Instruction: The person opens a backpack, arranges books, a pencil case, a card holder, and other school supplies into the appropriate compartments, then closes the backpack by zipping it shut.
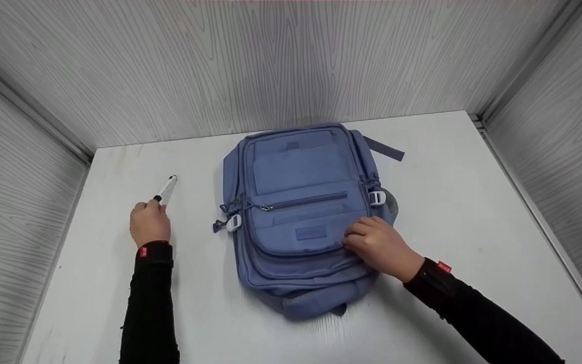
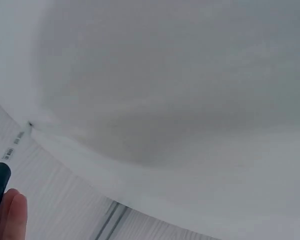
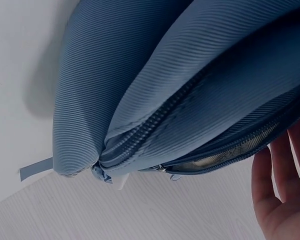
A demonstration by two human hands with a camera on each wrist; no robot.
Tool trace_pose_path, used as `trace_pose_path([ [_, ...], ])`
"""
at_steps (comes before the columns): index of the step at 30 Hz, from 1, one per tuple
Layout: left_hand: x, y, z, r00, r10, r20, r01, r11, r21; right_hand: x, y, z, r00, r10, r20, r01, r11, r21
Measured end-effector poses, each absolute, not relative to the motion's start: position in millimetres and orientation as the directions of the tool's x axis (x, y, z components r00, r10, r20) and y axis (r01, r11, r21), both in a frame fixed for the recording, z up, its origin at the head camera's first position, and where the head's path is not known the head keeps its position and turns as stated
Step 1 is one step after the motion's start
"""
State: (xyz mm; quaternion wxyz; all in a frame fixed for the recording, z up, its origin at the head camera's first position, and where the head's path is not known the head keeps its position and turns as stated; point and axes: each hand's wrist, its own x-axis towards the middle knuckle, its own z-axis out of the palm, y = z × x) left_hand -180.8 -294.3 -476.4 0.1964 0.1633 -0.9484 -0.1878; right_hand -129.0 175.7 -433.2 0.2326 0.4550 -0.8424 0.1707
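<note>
A blue backpack lies on the white table, its front pocket facing up. My right hand grips the lower right edge of that front pocket. In the right wrist view, the fingers are at the lip of the pocket, whose zipper is undone and shows a pale lining. Left of the backpack, my left hand holds a white marker by its dark end, the white end pointing away from me. Printed barcodes and a dark cap show on the marker in the left wrist view.
The white table is bounded by grey wood-grain panels at the back and both sides. A dark strap sticks out at the backpack's upper right. White buckles sit on its sides.
</note>
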Motion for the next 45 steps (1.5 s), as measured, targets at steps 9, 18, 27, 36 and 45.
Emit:
trace_pose_path([
  [9, -163.6, -303.9, -482.2, -0.826, -0.434, 0.359, -0.242, 0.849, 0.47, -131.2, 173.0, -432.9, -0.479, -0.693, 0.538, -0.85, 0.52, -0.087],
  [18, -148.1, -309.9, -471.9, -0.901, -0.434, -0.016, -0.39, 0.792, 0.469, -137.5, 169.9, -415.8, -0.463, -0.705, 0.537, -0.857, 0.511, -0.069],
  [27, -118.7, -286.9, -427.7, -0.96, -0.28, 0.008, -0.221, 0.774, 0.593, -155.1, 166.4, -370.4, -0.533, -0.568, 0.627, -0.806, 0.566, -0.174],
  [36, -76.4, -247.2, -384.7, -0.992, -0.032, -0.123, -0.114, 0.659, 0.743, -178.5, 152.0, -335.4, -0.675, -0.397, 0.622, -0.686, 0.649, -0.33],
  [45, -109.2, -149.1, -391.4, -0.894, 0.089, -0.438, -0.437, 0.034, 0.899, -179.8, 143.2, -336.5, -0.705, -0.337, 0.624, -0.653, 0.651, -0.387],
])
